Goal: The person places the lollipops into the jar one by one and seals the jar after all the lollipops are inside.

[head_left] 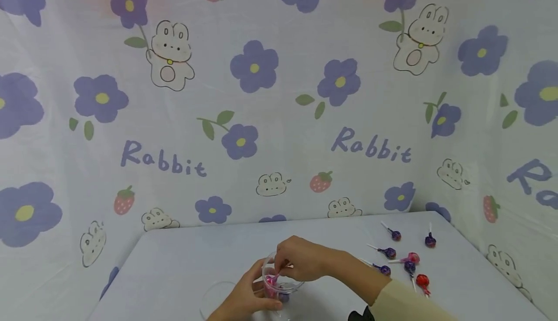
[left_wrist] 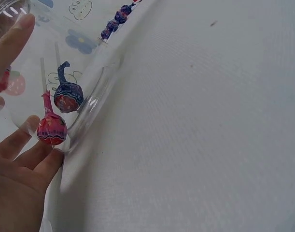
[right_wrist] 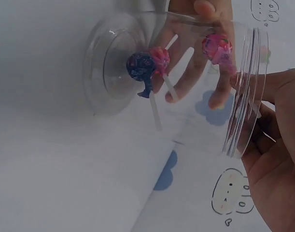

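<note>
A clear plastic jar (head_left: 293,288) stands at the front of the table, its mouth upward. My left hand (head_left: 247,296) grips it from the left, thumb and fingers around its wall. My right hand (head_left: 302,259) reaches over the rim and pinches a pink lollipop (right_wrist: 217,48), whose head hangs inside the upper part of the jar. At the jar's bottom lie a dark blue lollipop (left_wrist: 68,96) and another pink-red lollipop (left_wrist: 52,128), sticks upward. My right fingertips are partly hidden by the jar's rim in the right wrist view.
Right of the jar lie several loose lollipops: purple ones (head_left: 430,240), a pink one (head_left: 413,258) and a red one (head_left: 422,281). A clear round lid-like disc (head_left: 204,298) lies left of my left hand. A patterned curtain (head_left: 279,117) closes off the back and sides.
</note>
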Action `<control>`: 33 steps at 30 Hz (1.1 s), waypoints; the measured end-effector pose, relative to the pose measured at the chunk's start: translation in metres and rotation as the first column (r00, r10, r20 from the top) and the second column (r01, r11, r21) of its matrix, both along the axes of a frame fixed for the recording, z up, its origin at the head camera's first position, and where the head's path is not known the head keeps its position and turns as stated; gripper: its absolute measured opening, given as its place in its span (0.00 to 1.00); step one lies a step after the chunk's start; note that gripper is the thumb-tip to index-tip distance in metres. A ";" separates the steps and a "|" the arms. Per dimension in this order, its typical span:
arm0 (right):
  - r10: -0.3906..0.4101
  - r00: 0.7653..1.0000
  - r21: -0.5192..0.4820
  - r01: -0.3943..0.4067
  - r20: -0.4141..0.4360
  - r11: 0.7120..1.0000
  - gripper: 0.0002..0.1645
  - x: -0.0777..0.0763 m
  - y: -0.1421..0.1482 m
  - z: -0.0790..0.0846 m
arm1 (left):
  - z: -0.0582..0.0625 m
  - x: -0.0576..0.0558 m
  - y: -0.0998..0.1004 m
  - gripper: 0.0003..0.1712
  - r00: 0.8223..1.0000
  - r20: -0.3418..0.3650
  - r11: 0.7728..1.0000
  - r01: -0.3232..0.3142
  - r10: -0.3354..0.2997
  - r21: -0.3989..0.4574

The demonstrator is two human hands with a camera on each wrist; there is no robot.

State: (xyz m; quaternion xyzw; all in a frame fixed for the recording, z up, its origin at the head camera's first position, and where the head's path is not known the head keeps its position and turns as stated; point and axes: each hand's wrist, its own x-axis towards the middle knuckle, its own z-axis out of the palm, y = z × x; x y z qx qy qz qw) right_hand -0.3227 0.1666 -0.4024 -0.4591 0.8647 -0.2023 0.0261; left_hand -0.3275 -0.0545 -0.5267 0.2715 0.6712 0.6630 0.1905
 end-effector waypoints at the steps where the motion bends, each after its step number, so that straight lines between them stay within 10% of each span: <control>1: -0.001 1.000 0.018 0.001 -0.003 1.000 0.06 -0.001 -0.002 0.000 | 0.000 0.000 0.000 0.47 1.000 0.004 1.000 0.004 -0.004 0.004; 19: 0.034 0.999 0.065 -0.032 -0.021 0.997 0.10 -0.004 -0.020 -0.010 | 0.000 0.000 -0.001 0.50 0.997 0.082 1.000 -0.010 0.011 -0.007; 33: 0.000 1.000 0.022 0.001 -0.009 1.000 0.08 -0.004 -0.005 0.001 | 0.000 -0.004 -0.003 0.47 0.998 -0.027 0.997 0.056 -0.055 0.045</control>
